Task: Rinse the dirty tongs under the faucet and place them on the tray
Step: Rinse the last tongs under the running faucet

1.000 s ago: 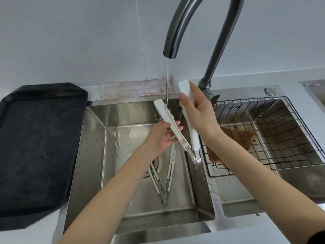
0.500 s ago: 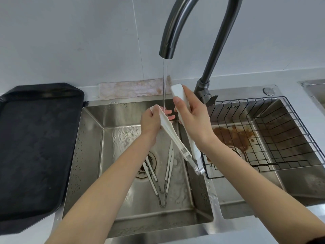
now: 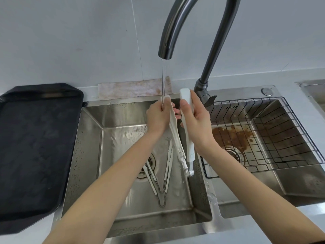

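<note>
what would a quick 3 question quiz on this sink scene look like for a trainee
1. True or false: the white tongs held under the faucet are gripped by both hands.
2. Multiple choice: where does the black tray sit? A) inside the right basin B) on the counter left of the sink C) under the wire rack
3. Short answer: what lies on the bottom of the left basin?

Key:
1. True. The left hand holds the arm in the water stream; the right hand holds the other arm.
2. B
3. Two more tongs, lying by the drain.
</note>
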Demonstrator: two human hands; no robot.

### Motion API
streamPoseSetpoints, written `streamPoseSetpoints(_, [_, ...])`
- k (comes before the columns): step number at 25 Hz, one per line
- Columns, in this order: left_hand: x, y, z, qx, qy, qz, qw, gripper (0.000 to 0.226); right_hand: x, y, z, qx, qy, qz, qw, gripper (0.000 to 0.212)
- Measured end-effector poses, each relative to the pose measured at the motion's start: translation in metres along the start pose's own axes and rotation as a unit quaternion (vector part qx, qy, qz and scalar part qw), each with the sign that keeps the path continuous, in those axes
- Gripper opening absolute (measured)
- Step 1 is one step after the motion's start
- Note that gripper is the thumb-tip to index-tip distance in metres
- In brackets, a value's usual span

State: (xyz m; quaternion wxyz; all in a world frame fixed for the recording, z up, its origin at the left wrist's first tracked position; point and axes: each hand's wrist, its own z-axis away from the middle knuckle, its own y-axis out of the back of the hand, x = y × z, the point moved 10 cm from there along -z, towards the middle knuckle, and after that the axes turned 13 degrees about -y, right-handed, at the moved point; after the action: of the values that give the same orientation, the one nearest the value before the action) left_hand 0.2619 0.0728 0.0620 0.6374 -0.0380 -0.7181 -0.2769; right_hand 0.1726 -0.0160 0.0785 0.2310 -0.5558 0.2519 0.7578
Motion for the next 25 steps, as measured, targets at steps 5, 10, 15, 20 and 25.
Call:
streamPoseSetpoints(5, [-0.011,-0.007,-0.015,-0.088,-0.029,-0.09,0.992,0.056,0.004,0.001,-0.002,-0.007,-0.004,0.02,1.0,0.047])
streamPoseSetpoints(10, [-0.04,-0.008,-0.001,-0.102,0.088,0.165,0.977,0.029,-0.004,-0.024,-0.007,-0.029,0.009,0.101,0.994,0.045])
streamPoseSetpoints(15, [-0.048,0.005,0.008,-0.08,0.135,0.302,0.94,0.05,-0.019,-0.047,-0.023,-0.023,0.001,0.121,0.992,0.041])
streamPoseSetpoints(20, [-0.048,0.015,0.008,-0.075,0.118,0.329,0.934,0.044,-0.027,-0.042,-0.041,0.014,-0.032,0.113,0.993,0.042])
streamPoseSetpoints(25, [-0.038,0.014,0.009,-0.09,0.11,0.371,0.918,0.043,-0.008,-0.042,-0.055,-0.049,-0.143,-0.068,0.986,0.032])
